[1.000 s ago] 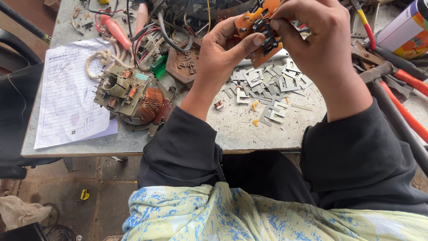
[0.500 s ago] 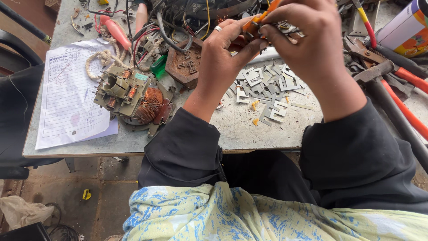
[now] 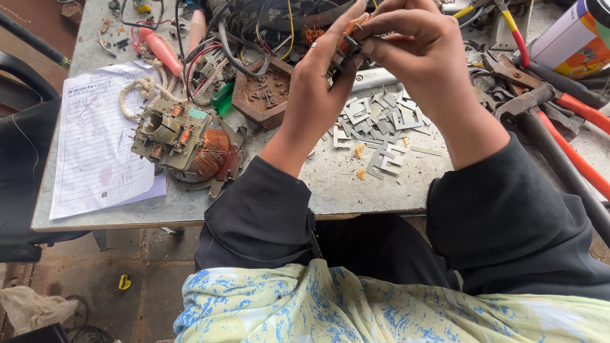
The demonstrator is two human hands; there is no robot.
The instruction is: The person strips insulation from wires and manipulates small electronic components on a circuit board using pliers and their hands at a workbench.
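Both my hands are raised over the far side of the workbench (image 3: 381, 190), holding one small orange transformer bobbin (image 3: 346, 39) with metal laminations between them. My left hand (image 3: 324, 82) grips it from the left with thumb and fingers. My right hand (image 3: 413, 47) pinches a thin metal lamination at the bobbin's right side. Most of the bobbin is hidden by my fingers. Beneath my hands lies a pile of loose grey E-shaped laminations (image 3: 381, 124).
A copper-wound coil assembly (image 3: 187, 149) sits left of centre beside a lined sheet of paper (image 3: 95, 146). A brown tray of small parts (image 3: 267, 92), tangled wires, red-handled pliers (image 3: 572, 105), a long black handle (image 3: 559, 165) and a coloured can (image 3: 569, 38) crowd the bench.
My hands lifted the bobbin slightly up and away, and my right fingers shifted their pinch on the lamination. The view moved a little closer.
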